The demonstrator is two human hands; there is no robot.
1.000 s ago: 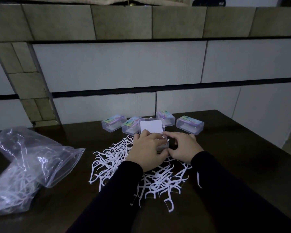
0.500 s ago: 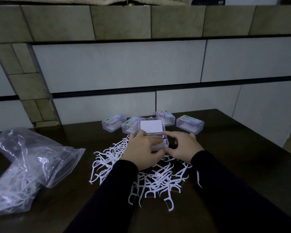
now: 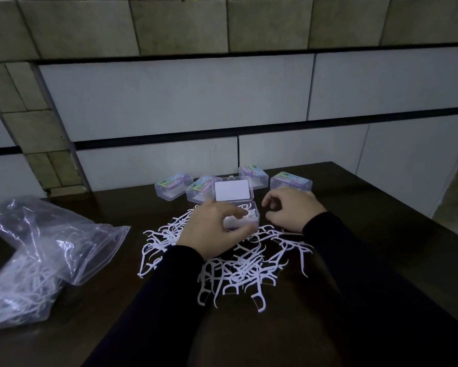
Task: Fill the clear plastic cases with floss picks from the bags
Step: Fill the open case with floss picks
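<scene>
Gripping the open clear plastic case (image 3: pixel 245 217) on the dark bench (image 3: pixel 368 221), left hand (image 3: pixel 212 231) curls fingers round it; right hand (image 3: pixel 291 209) beside, loosely curled, empty. White floss picks (image 3: pixel 243 268) scattered below; clear bag (image 3: pixel 37 260) far left.

An open clear case (image 3: pixel 245 217) sat amid a loose heap of white floss picks (image 3: pixel 238 263), its lid (image 3: pixel 232 189) standing upright behind it and picks showing inside. Four closed cases (image 3: pixel 291 182) with colourful labels lay in a row behind it. To the left lay a crumpled clear bag (image 3: pixel 37 258) holding more picks.
</scene>
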